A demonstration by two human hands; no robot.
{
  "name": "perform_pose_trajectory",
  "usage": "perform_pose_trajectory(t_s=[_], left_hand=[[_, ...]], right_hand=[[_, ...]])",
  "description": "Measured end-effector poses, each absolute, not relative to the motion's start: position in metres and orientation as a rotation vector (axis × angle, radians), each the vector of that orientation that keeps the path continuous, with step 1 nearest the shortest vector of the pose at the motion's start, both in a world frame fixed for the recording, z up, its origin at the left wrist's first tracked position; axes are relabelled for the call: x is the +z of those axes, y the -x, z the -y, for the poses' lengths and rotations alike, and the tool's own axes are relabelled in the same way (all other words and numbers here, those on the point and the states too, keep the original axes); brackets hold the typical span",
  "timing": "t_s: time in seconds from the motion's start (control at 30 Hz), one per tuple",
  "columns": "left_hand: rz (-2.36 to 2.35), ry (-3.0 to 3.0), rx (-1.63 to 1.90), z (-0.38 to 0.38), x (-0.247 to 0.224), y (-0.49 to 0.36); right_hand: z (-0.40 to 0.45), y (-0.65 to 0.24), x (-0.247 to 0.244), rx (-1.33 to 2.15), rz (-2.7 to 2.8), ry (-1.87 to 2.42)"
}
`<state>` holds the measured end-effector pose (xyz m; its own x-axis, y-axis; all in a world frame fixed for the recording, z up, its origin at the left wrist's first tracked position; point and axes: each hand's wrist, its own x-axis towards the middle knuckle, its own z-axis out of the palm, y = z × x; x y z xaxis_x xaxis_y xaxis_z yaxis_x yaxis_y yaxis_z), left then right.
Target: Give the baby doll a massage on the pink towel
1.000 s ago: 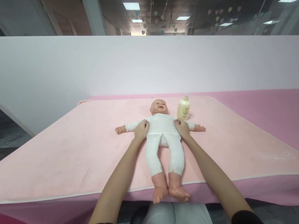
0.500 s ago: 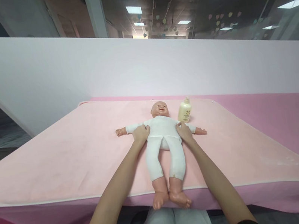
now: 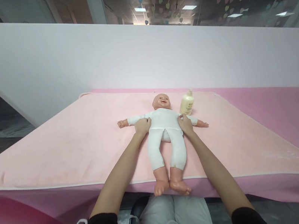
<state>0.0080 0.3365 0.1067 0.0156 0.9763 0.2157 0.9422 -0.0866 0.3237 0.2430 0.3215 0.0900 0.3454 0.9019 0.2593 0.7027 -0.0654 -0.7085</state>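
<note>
A baby doll point(image 3: 164, 119) with a white cloth body lies face up, its head toward the wall and its feet over the table's front edge. My left hand point(image 3: 142, 126) is closed on the left side of its torso, under the outstretched arm. On the opposite side my right hand point(image 3: 185, 123) grips the torso just below the other arm. Both thumbs rest near the chest; the remaining fingers are partly hidden. A pale yellow pump bottle point(image 3: 187, 103) stands beyond my right hand, near the doll's head.
A light pink blanket point(image 3: 59, 149) covers most of the table, over a darker pink cloth point(image 3: 294, 111) that shows at the right and front. Behind the table rises a white partition wall point(image 3: 129, 58) with glass above. My lap is below the front edge.
The view has tilted slightly downward, so the table sits higher in the picture. Both hands keep their hold at the doll's sides, and the doll lies as before.
</note>
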Motion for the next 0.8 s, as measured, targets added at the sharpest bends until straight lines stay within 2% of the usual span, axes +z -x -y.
perform_pose_trajectory(t_s=[0.8], left_hand=[[-2.058,-2.185,0.593,-0.3370,0.1061,-0.0079]], right_hand=[[-0.3218,-0.2434,0.0886,0.305,1.424,1.816]])
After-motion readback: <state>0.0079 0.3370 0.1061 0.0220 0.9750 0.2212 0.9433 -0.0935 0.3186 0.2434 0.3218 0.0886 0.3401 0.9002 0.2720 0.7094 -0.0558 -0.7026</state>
